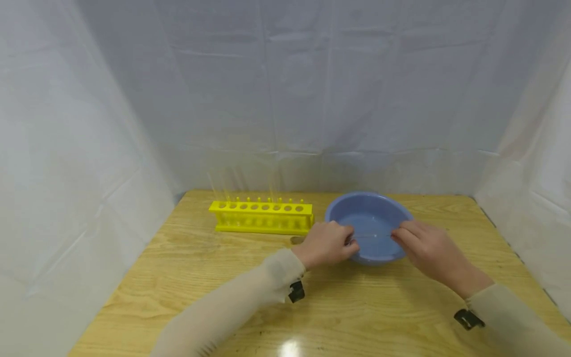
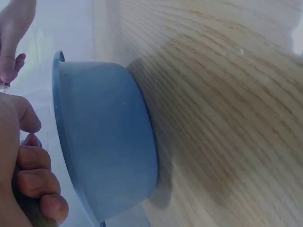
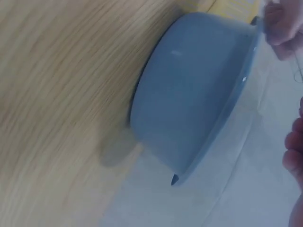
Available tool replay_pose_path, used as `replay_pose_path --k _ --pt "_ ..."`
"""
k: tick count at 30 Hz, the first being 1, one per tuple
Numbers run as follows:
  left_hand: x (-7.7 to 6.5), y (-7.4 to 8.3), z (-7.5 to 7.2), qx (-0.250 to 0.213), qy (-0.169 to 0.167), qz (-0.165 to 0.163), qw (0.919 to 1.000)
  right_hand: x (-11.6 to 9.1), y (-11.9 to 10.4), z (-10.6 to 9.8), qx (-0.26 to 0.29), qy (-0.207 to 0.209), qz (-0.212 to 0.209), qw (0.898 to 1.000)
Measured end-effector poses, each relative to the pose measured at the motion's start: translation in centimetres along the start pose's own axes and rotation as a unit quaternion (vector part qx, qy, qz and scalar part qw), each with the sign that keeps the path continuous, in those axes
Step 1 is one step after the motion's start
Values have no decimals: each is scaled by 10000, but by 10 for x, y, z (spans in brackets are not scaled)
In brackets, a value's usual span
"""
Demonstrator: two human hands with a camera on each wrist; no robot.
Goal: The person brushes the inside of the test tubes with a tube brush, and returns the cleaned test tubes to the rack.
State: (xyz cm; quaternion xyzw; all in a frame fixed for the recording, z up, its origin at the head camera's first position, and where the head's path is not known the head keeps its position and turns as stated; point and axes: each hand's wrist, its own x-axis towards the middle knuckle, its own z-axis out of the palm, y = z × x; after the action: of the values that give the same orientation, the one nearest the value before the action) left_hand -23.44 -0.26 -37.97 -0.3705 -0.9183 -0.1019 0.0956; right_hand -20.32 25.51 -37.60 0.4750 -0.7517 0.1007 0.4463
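Over the blue basin (image 1: pixel 365 259), my left hand (image 1: pixel 327 243) grips a slim clear tube (image 1: pixel 366 236), held nearly level. The tube's round open end faces my right hand (image 1: pixel 428 248), as the right wrist view shows. Between thumb and fingertips my right hand pinches a thin wire-like rod that lines up with the tube's mouth. A greyish-brown end (image 1: pixel 298 240) sticks out on the far side of my left hand. In the left wrist view a dark greenish thing (image 2: pixel 35 210) shows beneath the curled left fingers; I cannot tell what it is.
Left of the basin stands a yellow test tube rack (image 1: pixel 260 230) with a few clear tubes upright in it. Both sit toward the back of the wooden table (image 1: pixel 200 277). White sheeting (image 1: pixel 294 99) hangs behind and on both sides.
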Motion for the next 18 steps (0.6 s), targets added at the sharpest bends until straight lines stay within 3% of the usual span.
replay_pose_path --k 4,6,7,8,9,10,13,14,15,16,17,18 --pt "-1 0 1 206 29 26 9998 -2 -3 -3 721 -580 939 9913" --pt "-1 0 2 366 100 44 9993 -2 -5 -6 1378 -955 1741 9704" --pt "-1 0 2 466 138 42 9988 -2 -5 -7 1753 -1147 2234 9520" --pt "-1 1 2 575 176 36 9982 -1 -6 -9 2169 -1347 2743 9271" --pt "0 1 2 684 183 12 9975 1 -6 -11 2578 -1537 3300 8950" --pt "0 2 2 796 197 -12 9966 2 -5 -12 3021 -1680 3850 8557" --pt "1 5 2 1126 235 -37 9934 6 0 -17 4389 -1844 5108 7159" --pt "1 6 2 1184 241 -39 9927 7 2 -17 4723 -1831 5384 6734" --pt "1 6 2 1203 253 -37 9924 7 3 -17 4948 -1790 5562 6432" --pt "1 6 2 1192 281 -39 9925 7 3 -16 5088 -1717 5657 6258" --pt "1 6 2 1139 298 -56 9930 6 3 -16 5122 -1656 5681 6225" --pt "1 6 2 1043 297 -90 9941 6 2 -14 5005 -1615 5647 6360"
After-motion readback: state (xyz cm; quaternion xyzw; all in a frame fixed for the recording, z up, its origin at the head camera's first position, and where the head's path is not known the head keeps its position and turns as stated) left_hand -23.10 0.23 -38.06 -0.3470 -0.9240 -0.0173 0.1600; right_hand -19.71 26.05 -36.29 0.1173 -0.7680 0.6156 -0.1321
